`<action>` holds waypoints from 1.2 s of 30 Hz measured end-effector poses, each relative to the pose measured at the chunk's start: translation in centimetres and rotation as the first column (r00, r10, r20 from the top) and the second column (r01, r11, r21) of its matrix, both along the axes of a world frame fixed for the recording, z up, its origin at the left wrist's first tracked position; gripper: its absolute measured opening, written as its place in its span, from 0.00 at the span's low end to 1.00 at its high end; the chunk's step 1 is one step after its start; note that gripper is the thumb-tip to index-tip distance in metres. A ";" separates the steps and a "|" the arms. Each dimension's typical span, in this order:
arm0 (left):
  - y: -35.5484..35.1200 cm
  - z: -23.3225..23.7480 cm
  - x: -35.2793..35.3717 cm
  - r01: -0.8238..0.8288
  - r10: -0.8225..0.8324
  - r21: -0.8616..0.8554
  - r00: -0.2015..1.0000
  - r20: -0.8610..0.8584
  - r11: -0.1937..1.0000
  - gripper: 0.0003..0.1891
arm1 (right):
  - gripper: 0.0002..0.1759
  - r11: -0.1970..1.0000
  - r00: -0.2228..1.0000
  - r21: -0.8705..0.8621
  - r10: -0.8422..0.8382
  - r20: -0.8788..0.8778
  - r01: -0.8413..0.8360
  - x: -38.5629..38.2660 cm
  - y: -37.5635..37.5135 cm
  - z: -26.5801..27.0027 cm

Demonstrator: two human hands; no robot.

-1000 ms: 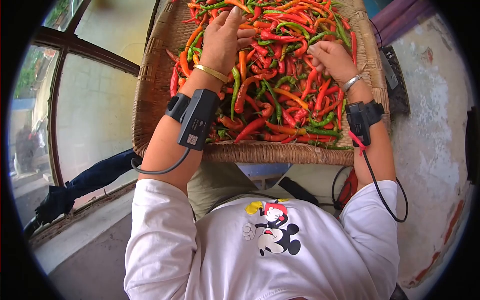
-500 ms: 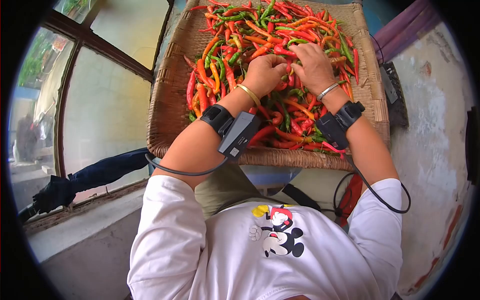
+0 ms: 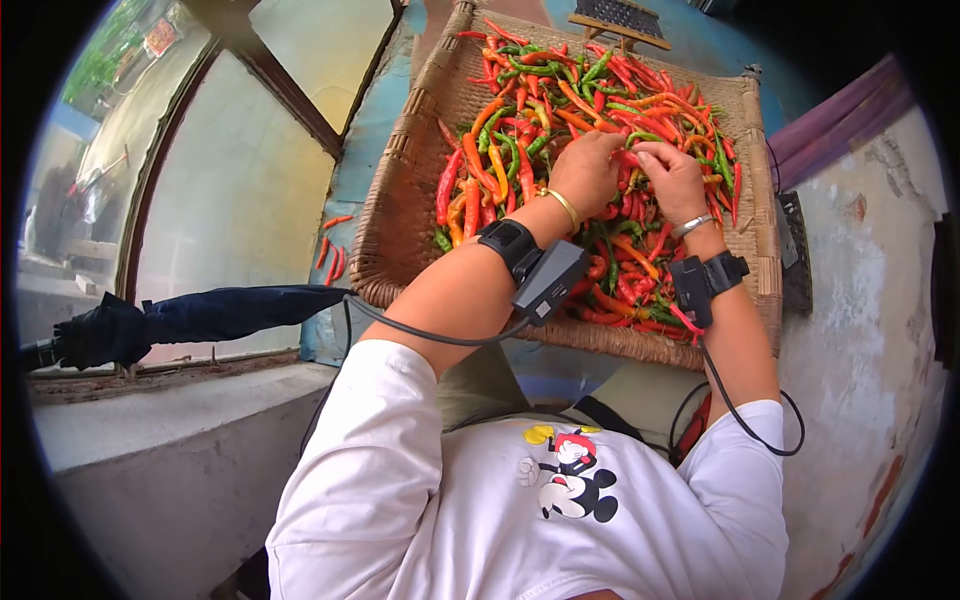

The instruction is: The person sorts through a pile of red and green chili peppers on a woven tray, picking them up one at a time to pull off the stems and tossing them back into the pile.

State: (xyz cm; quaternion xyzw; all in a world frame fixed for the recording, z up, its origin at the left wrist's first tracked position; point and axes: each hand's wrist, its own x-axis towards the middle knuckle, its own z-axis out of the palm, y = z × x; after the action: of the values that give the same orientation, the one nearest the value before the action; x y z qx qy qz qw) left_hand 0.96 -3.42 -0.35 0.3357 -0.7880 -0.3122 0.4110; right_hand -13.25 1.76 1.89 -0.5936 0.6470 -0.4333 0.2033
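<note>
A shallow woven basket (image 3: 392, 235) holds a heap of red, orange and green chili peppers (image 3: 497, 165). Over the middle of the heap my two hands meet, fingertips close together. Between them shows a red chili pepper (image 3: 627, 158). My left hand (image 3: 586, 172) is closed, its fingertips at the left end of that pepper and partly hidden behind the hand. My right hand (image 3: 675, 183) pinches the pepper's other end between thumb and fingers. Each wrist carries a bracelet and a strapped black device with a cable.
Left of the basket, a few loose red peppers (image 3: 332, 262) lie on a blue surface. A folded dark umbrella (image 3: 230, 318) rests along the windowsill (image 3: 180, 410). A small rack-like seat (image 3: 620, 25) stands beyond the basket. A worn wall (image 3: 850, 290) rises at the right.
The view has shifted, so the basket appears lower and farther right, with loose peppers now visible at left. My hands stay together, and a red chili pepper now shows between their fingertips.
</note>
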 end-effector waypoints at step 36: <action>1.9 -1.2 0.1 0.312 -0.261 0.581 0.950 -0.173 0.752 0.21 | 0.14 0.998 0.523 -0.004 -0.031 0.852 0.066 -1.3 -2.2 5.2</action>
State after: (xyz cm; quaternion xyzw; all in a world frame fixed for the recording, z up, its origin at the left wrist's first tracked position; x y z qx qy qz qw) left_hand 1.06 -1.52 -1.58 0.3110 -0.6725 -0.6184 0.2619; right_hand -14.51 -0.42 7.12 -0.2923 0.4741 -0.6846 0.4702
